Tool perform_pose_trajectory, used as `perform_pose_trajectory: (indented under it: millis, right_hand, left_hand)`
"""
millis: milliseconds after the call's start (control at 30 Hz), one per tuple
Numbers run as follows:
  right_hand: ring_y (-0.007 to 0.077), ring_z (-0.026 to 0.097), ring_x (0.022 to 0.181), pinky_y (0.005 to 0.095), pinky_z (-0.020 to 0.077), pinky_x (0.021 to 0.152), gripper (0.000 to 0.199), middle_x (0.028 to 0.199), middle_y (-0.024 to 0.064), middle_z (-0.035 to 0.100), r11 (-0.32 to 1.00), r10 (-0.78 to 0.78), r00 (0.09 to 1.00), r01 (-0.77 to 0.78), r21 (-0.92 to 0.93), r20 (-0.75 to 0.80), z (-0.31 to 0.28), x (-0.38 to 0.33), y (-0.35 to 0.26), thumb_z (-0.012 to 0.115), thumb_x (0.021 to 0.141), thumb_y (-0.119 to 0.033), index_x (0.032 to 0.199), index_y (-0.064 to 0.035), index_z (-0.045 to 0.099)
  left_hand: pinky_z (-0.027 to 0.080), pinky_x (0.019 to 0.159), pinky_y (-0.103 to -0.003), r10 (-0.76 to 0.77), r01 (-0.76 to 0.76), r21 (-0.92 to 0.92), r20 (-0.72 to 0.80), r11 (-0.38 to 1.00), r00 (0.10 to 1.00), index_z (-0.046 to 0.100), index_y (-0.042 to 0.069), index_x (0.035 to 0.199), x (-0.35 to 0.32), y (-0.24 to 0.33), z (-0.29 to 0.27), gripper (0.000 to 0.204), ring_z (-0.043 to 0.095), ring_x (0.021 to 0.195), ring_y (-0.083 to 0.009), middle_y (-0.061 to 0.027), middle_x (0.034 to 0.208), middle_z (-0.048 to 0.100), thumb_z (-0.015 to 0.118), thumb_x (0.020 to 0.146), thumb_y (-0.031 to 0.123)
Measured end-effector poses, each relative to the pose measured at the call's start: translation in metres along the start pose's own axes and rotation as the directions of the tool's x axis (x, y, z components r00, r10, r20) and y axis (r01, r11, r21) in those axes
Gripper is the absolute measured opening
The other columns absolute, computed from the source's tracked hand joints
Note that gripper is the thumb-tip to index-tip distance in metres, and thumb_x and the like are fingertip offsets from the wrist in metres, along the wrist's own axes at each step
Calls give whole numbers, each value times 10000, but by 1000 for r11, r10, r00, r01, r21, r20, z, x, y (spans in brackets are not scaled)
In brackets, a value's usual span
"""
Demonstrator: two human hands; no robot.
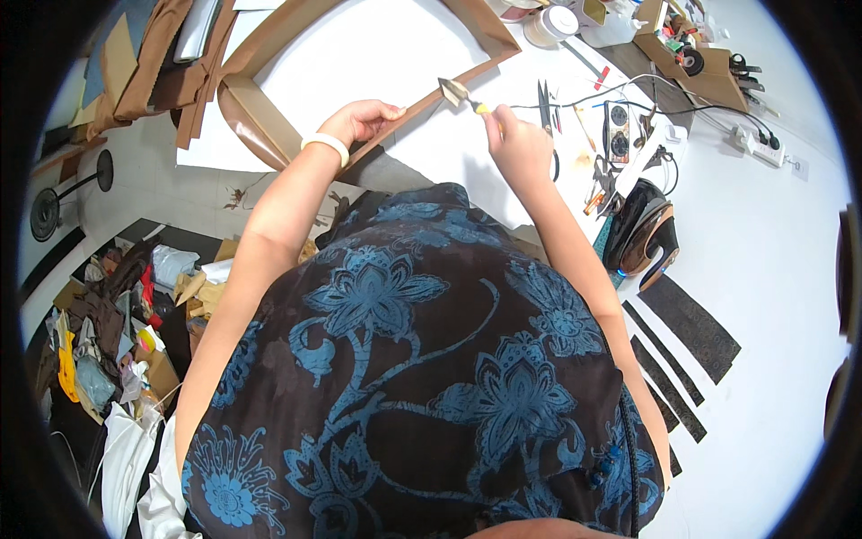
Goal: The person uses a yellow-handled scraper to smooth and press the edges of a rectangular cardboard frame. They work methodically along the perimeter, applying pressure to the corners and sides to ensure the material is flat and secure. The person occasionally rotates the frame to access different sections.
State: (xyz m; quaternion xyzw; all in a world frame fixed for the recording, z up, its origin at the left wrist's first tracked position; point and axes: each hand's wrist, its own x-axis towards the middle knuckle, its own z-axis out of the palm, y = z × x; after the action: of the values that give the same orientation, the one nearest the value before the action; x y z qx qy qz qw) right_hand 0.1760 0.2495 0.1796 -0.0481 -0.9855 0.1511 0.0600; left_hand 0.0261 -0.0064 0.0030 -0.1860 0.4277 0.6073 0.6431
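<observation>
Gripping the near side of a brown frame (pixel 422 109) on the worktop (pixel 431 148), left fingers (pixel 382 110) pinch; right fingers (pixel 496 126) close round a yellow-necked tool (pixel 456 92) — half-hidden scissors (pixel 543 97) alongside, power strip (pixel 618 133) and iron (pixel 648 232) farther right.

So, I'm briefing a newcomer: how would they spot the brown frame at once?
Find the white worktop beyond the person's body. At its near edge, the left hand, cream bangle at its wrist, holds the brown frame. Unlike the brown sheets piled to its left, the frame is a walled band, tan inside, around an open middle.
</observation>
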Motion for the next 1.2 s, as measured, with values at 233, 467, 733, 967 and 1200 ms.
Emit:
perform_pose_trajectory:
  millis: [233, 467, 733, 967, 1200]
  right_hand:
    - [329, 628, 508, 432, 448, 452, 233, 567, 119, 615, 999, 39, 998, -38, 29, -40, 1, -2, 6, 650, 957, -285, 820, -101, 608]
    - [331, 630, 509, 445, 451, 457, 236, 567, 117, 623, 997, 73, 996, -73, 6, -49, 1, -6, 12, 638, 957, -309, 829, -112, 616]
    - [334, 632, 508, 451, 462, 463, 217, 550, 108, 615, 998, 58, 997, -60, -23, -58, -1, 12, 24, 630, 957, -319, 865, -123, 624]
    - [319, 646, 524, 451, 482, 483, 203, 552, 101, 615, 993, 93, 994, -96, -65, -51, -6, 23, 28, 637, 946, -329, 878, -138, 646]
    - [348, 655, 561, 466, 503, 521, 207, 580, 125, 628, 990, 136, 990, -137, -45, -39, -16, 31, 35, 637, 942, -319, 868, -126, 651]
  left_hand:
    - [552, 871, -309, -5, 6, -38, 41, 999, 999, 691, 8, 1065, 3, 1, -9, 212, 684, 891, -183, -78, 990, 725, 734, 878, 98]
    - [538, 893, -309, -9, 10, -31, 16, 999, 1000, 691, 8, 1066, -2, -1, -2, 193, 674, 916, -186, -68, 988, 720, 711, 890, 83]
    - [550, 897, -287, 31, -31, -14, -12, 999, 999, 686, -9, 1088, 4, 0, -10, 212, 677, 924, -171, -78, 1003, 717, 705, 894, 73]
    - [542, 903, -278, 19, -20, -3, -65, 1000, 998, 684, -14, 1087, -3, -1, 2, 213, 675, 934, -177, -72, 990, 715, 693, 883, 44]
    - [528, 926, -289, 28, -29, -16, -42, 999, 999, 673, -15, 1129, 3, 0, -6, 253, 670, 951, -184, -79, 1026, 713, 690, 883, 44]
